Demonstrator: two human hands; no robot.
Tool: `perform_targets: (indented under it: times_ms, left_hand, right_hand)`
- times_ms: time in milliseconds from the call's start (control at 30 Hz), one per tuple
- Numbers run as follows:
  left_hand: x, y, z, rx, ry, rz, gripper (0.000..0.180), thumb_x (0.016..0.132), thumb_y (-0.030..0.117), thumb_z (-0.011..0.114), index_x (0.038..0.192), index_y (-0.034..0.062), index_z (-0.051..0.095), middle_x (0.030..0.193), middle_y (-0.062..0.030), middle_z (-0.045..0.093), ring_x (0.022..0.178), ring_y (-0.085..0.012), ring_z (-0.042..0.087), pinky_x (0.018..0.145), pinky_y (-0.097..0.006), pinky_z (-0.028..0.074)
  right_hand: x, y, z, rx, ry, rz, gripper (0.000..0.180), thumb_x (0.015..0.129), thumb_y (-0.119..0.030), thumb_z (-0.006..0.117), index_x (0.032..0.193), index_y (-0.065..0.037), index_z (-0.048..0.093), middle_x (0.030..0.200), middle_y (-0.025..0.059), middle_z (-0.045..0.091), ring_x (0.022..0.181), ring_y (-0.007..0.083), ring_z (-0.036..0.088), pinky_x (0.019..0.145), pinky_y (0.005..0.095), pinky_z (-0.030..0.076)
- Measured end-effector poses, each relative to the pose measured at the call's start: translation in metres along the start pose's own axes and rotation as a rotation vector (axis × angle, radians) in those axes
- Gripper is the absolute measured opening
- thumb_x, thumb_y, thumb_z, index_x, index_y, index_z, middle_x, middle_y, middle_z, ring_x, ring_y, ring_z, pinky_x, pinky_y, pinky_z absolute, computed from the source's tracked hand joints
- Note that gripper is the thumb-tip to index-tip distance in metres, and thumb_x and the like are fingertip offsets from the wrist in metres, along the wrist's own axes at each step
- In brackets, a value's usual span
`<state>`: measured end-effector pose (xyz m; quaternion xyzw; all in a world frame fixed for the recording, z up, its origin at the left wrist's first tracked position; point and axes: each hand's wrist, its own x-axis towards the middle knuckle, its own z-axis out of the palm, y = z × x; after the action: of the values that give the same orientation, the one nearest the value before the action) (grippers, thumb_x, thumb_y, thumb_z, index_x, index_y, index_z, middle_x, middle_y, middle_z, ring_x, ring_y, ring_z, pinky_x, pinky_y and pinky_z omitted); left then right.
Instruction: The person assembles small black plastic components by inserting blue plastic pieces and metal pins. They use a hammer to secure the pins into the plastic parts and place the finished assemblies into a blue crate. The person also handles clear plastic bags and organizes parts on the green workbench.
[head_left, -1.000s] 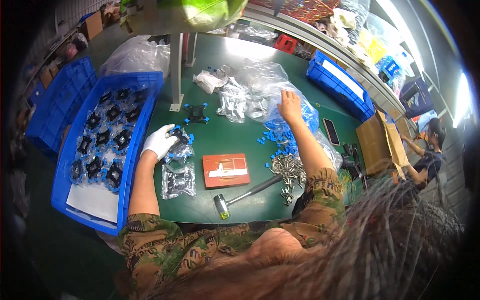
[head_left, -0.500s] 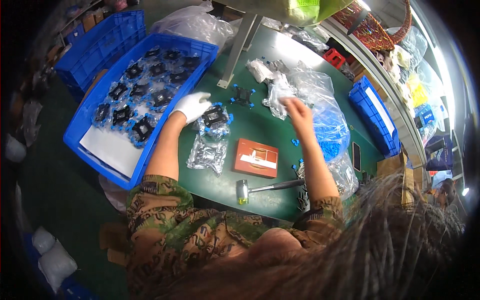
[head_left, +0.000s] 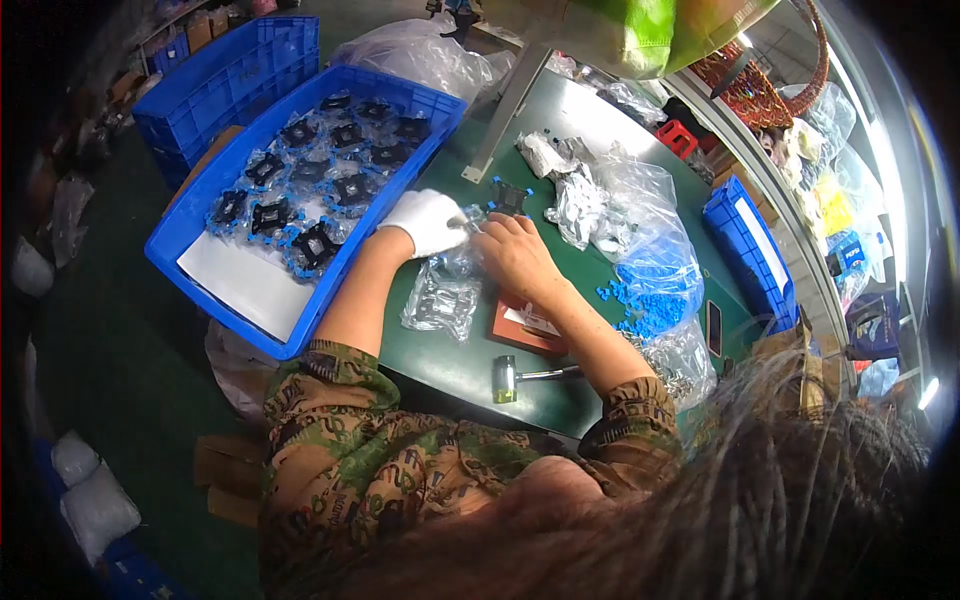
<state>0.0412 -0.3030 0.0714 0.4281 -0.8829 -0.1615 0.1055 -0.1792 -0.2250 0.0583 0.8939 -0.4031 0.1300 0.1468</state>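
Gloved left hand (head_left: 428, 222) close beside bare right hand (head_left: 518, 256)

Your left glove (head_left: 432, 222) is white, your sleeves (head_left: 325, 385) camouflage in green, brown and black. From the glove, the crate (head_left: 228, 325) at nine o'clock is blue, its parts (head_left: 316, 243) black and blue. The table (head_left: 450, 368) is green, the box (head_left: 508, 325) at five o'clock red-brown, the pieces (head_left: 655, 308) at four bright blue.
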Motion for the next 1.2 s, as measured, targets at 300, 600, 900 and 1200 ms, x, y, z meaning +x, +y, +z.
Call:
perform_targets:
  times_ms: [300, 600, 900, 1200]
  left_hand:
    - [0.002, -0.031, 0.008, -0.017, -0.172, 0.014, 0.074, 0.081, 0.062, 0.072, 0.14, 0.0176, 0.066, 0.139, -0.0148, 0.066, 0.126, -0.0351, 0.063, 0.106, -0.045, 0.05]
    - [0.044, 0.028, -0.03, -0.032, 0.273, 0.021, 0.034, 0.097, 0.035, 0.058, 0.119, 0.0153, 0.076, 0.12, -0.0136, 0.074, 0.111, -0.0356, 0.069, 0.097, -0.047, 0.054]
    - [0.176, 0.037, 0.038, 0.11, 0.006, 0.024, 0.05, 0.091, 0.023, 0.06, 0.141, 0.0276, 0.065, 0.133, -0.0139, 0.069, 0.121, -0.0353, 0.067, 0.105, -0.045, 0.052]
    - [0.171, -0.004, 0.029, -0.202, 0.184, 0.007, 0.035, 0.091, 0.033, 0.067, 0.119, 0.0129, 0.073, 0.114, -0.0181, 0.074, 0.107, -0.0365, 0.071, 0.092, -0.044, 0.056]
  right_hand:
    - [-0.015, -0.005, -0.003, 0.043, -0.039, -0.019, 0.044, 0.086, -0.009, 0.066, 0.13, -0.013, 0.064, 0.136, 0.0092, 0.063, 0.129, 0.0297, 0.057, 0.108, 0.048, 0.043]
    - [-0.013, 0.001, -0.004, -0.012, -0.132, -0.049, 0.061, 0.074, -0.008, 0.078, 0.133, -0.017, 0.065, 0.135, 0.0107, 0.064, 0.129, 0.0289, 0.058, 0.109, 0.0483, 0.042]
    - [-0.011, 0.004, -0.002, -0.052, -0.093, -0.059, 0.037, 0.092, -0.016, 0.06, 0.128, -0.017, 0.068, 0.117, 0.0064, 0.066, 0.117, 0.0265, 0.061, 0.1, 0.0455, 0.045]
    - [-0.009, 0.0, -0.001, -0.014, -0.144, -0.03, 0.048, 0.086, -0.014, 0.068, 0.134, -0.015, 0.065, 0.126, 0.0091, 0.064, 0.124, 0.0284, 0.06, 0.107, 0.0477, 0.044]
